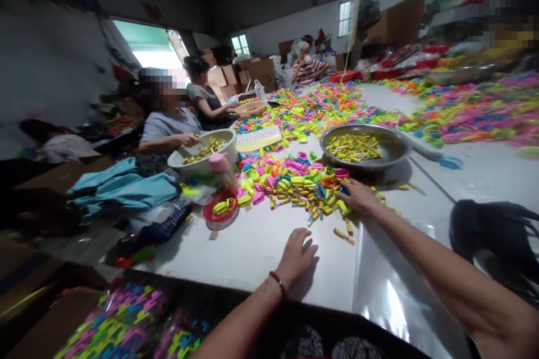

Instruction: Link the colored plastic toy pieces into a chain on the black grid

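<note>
My left hand (298,258) hovers over or rests on the white tabletop (248,258), its fingers loosely bent and apart, holding nothing. My right hand (359,197) reaches into the right side of a pile of small bright plastic pieces (295,179), fingers apart and touching the pieces there. The pile mixes yellow, pink, blue and green band-like pieces with small yellow tubes. A few loose yellow tubes (344,236) lie between my hands. Just behind my right hand is a steel bowl (393,148) of similar yellow tubes (353,147).
On the left, a person (170,120) works at a pale basin (181,164). A pink-capped bottle (219,164) and a red dish (227,221) stand nearby. Clear plastic sheeting (396,291) lies under my right arm. A black bag (475,230) sits at right; more colourful pieces (320,104) spread behind.
</note>
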Tool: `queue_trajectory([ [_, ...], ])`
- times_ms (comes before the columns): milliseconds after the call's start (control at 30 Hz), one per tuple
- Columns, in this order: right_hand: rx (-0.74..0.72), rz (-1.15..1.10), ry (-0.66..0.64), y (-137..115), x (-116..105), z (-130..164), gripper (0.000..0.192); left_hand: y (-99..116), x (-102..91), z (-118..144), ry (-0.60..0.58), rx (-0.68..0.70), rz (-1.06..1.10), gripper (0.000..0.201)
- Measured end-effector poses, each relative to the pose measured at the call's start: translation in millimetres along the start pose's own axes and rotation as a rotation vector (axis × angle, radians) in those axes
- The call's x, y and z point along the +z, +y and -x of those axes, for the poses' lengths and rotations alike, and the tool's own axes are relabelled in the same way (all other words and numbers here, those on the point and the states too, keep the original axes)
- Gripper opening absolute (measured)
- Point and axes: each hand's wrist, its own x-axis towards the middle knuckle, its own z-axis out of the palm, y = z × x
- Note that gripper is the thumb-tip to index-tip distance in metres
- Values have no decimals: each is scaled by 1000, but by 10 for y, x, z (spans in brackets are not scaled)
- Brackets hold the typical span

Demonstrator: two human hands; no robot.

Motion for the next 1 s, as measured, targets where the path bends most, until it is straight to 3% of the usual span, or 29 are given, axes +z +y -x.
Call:
queue_trajectory([
  [133,-166,-64,-50,-391,191,-126,41,-62,-241,-377,135,-90,-64,22],
  [267,-198,-167,-24,-622,263,-203,43,-262,-674,-903,335,-180,-182,19],
  [400,-155,-182,89,-569,-36,-77,40,-449,-1054,-1358,408,-225,-306,25],
  [500,-156,-87,162,-513,-304,318,33,-569,-1183,-1583,340,-169,-364,24],
  [600,-195,34,43,-617,-315,903,24,-677,-1220,-1697,221,-113,-392,20],
  [733,-299,233,-98,-807,25,1479,16,-774,-1245,-1761,141,-116,-394,18],
  [833,-305,257,-64,-833,201,1548,21,-773,-1306,-1795,153,-112,-370,11],
  [900,-273,164,-18,-814,222,1488,20,-719,-1370,-1793,191,-103,-344,6],
  [1000,-218,-28,64,-830,221,1393,20,-573,-1468,-1699,265,-108,-293,14],
])
